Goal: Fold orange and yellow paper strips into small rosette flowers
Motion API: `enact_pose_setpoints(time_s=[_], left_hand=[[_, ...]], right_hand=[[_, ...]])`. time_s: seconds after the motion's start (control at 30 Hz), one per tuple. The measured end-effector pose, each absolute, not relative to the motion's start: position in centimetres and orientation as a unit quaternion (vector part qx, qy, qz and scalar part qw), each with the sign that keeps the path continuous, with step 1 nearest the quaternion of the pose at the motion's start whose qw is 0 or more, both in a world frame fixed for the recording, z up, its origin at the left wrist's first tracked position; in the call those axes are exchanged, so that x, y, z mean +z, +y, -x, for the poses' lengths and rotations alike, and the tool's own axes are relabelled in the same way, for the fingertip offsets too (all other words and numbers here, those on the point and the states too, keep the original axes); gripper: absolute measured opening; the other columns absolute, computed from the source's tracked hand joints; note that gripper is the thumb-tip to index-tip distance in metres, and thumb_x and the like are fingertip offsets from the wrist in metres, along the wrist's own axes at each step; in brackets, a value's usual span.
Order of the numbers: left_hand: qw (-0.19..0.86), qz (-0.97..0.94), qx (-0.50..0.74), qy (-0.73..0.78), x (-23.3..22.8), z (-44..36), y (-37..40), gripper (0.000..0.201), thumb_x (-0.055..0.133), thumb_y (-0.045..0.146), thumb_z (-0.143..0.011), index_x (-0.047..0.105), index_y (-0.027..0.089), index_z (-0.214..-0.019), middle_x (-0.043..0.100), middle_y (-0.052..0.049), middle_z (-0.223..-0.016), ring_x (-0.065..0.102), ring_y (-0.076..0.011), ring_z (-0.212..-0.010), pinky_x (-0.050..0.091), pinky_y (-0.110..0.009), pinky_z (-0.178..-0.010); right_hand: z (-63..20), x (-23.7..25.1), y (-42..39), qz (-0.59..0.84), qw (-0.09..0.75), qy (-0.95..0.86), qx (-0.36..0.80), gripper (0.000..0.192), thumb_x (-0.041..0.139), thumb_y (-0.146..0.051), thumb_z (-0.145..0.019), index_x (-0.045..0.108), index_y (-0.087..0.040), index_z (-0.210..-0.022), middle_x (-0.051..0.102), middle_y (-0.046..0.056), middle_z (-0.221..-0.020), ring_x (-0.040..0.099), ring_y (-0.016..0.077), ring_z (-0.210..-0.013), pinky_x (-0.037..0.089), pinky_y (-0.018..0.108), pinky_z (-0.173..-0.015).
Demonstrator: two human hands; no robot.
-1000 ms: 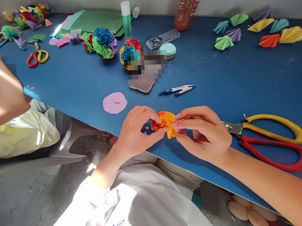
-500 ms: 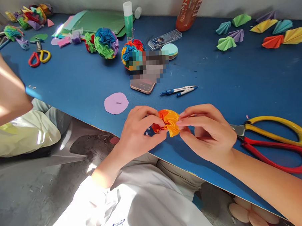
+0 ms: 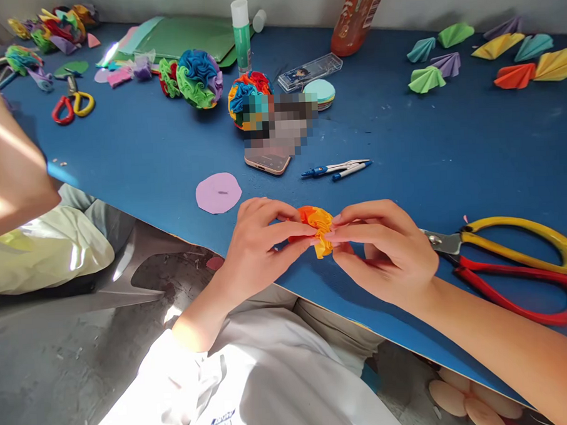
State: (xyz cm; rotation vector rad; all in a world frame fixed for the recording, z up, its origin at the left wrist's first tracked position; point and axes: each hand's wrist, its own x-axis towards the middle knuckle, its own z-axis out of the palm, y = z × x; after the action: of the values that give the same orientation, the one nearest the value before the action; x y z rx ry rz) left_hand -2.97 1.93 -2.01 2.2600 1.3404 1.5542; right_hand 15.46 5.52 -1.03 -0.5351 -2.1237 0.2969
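Observation:
A small ruffled orange and yellow paper flower [image 3: 317, 227] is pinched between both my hands just above the near edge of the blue table [image 3: 449, 142]. My left hand [image 3: 259, 248] grips its left side with thumb and fingers. My right hand [image 3: 383, 249] grips its right side, fingertips pressed together on the folds. A lilac paper circle [image 3: 218, 193] lies flat just left of my left hand. Large red and yellow scissors [image 3: 511, 265] lie right of my right hand.
A phone [image 3: 268, 160], a blue compass [image 3: 335, 169], two multicoloured paper balls [image 3: 197, 77], a glue stick [image 3: 241, 36], folded paper fans [image 3: 493, 56] and small scissors [image 3: 72, 106] lie on the table. Another person's arm [image 3: 9, 168] is at the left edge.
Both hands have squeezed the paper flower tighter, so less of it shows between the fingers. The other person's arm stays at the left.

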Motion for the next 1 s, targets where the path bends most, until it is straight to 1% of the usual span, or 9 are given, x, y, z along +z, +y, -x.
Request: enact_pose_setpoints(time_s=[0.13,0.2,0.3,0.37,0.47,0.7,0.8,0.9,1.0], left_hand=[[0.067,-0.742,0.507,0.432,-1.95,3.09,1.92,0.006,0.067,0.02,-0.084,0.07,0.022,-0.079,0.068,0.0,-0.078,0.059,-0.0114,-0.073,0.043,-0.031,-0.076],[0.066,-0.74,0.508,0.436,-1.96,3.08,1.88,0.005,0.068,0.021,-0.083,0.07,0.021,-0.079,0.068,0.0,-0.078,0.059,-0.0116,-0.072,0.043,-0.031,-0.076],[0.064,-0.735,0.505,0.447,-2.06,3.01,1.81,0.003,0.071,0.021,-0.081,0.071,0.022,-0.079,0.069,0.0,-0.079,0.059,-0.0117,-0.073,0.042,-0.033,-0.082],[0.067,-0.731,0.499,0.461,-2.16,2.99,1.78,0.001,0.071,0.022,-0.081,0.072,0.023,-0.081,0.069,0.001,-0.08,0.059,-0.0116,-0.073,0.041,-0.035,-0.088],[0.08,-0.728,0.49,0.473,-2.27,3.06,1.81,0.006,0.07,0.024,-0.082,0.073,0.025,-0.087,0.068,0.003,-0.079,0.059,-0.011,-0.073,0.039,-0.035,-0.091],[0.122,-0.727,0.503,0.451,-2.24,3.38,1.94,0.006,0.07,0.028,-0.083,0.074,0.025,-0.08,0.072,0.0,-0.082,0.06,-0.0118,-0.073,0.041,-0.035,-0.089],[0.101,-0.728,0.51,0.447,-2.24,3.4,1.89,0.005,0.071,0.03,-0.082,0.074,0.026,-0.08,0.073,0.0,-0.083,0.06,-0.0134,-0.077,0.042,-0.036,-0.09],[0.072,-0.733,0.508,0.446,-2.2,3.34,1.78,0.003,0.072,0.027,-0.081,0.073,0.027,-0.083,0.073,0.002,-0.081,0.06,-0.0133,-0.077,0.04,-0.037,-0.096],[0.052,-0.75,0.497,0.433,-2.09,3.24,1.63,0.008,0.07,0.021,-0.08,0.07,0.027,-0.086,0.073,0.005,-0.082,0.06,-0.0124,-0.079,0.04,-0.036,-0.101]], right_hand=[[-15.42,-0.83,5.43,0.224,0.447,-0.857,0.122,0.028,0.062,-0.003,-0.08,0.06,-0.027,-0.094,0.064,0.005,-0.094,0.064,0.0154,-0.076,0.054,0.027,-0.055],[-15.42,-0.79,5.43,0.219,0.442,-0.86,0.13,0.029,0.062,-0.002,-0.079,0.06,-0.027,-0.095,0.063,0.005,-0.095,0.063,0.0138,-0.071,0.054,0.027,-0.054],[-15.41,-0.83,5.48,0.208,0.438,-0.863,0.144,0.031,0.063,-0.001,-0.079,0.06,-0.026,-0.096,0.062,0.004,-0.097,0.06,0.0099,-0.062,0.052,0.025,-0.051],[-15.38,-0.91,5.52,0.199,0.447,-0.86,0.145,0.029,0.062,-0.001,-0.079,0.06,-0.025,-0.095,0.06,0.004,-0.096,0.058,0.0088,-0.062,0.053,0.024,-0.052],[-15.35,-1.02,5.55,0.189,0.461,-0.855,0.142,0.028,0.062,0.0,-0.079,0.06,-0.024,-0.095,0.059,0.003,-0.096,0.058,0.0086,-0.064,0.054,0.025,-0.056],[-15.22,-0.98,5.52,0.198,0.453,-0.857,0.144,0.031,0.063,0.0,-0.079,0.06,-0.026,-0.096,0.06,0.004,-0.095,0.061,0.0114,-0.07,0.055,0.026,-0.06],[-15.07,-0.9,5.5,0.2,0.458,-0.855,0.141,0.03,0.063,-0.001,-0.079,0.06,-0.026,-0.095,0.061,0.004,-0.094,0.063,0.0134,-0.076,0.056,0.027,-0.062],[-15.02,-0.82,5.46,0.198,0.456,-0.856,0.141,0.028,0.062,-0.002,-0.08,0.059,-0.026,-0.095,0.061,0.003,-0.094,0.063,0.013,-0.079,0.056,0.026,-0.063],[-15.12,-0.76,5.45,0.2,0.446,-0.861,0.141,0.029,0.061,-0.002,-0.08,0.059,-0.026,-0.096,0.061,0.003,-0.094,0.063,0.0129,-0.078,0.056,0.025,-0.062]])
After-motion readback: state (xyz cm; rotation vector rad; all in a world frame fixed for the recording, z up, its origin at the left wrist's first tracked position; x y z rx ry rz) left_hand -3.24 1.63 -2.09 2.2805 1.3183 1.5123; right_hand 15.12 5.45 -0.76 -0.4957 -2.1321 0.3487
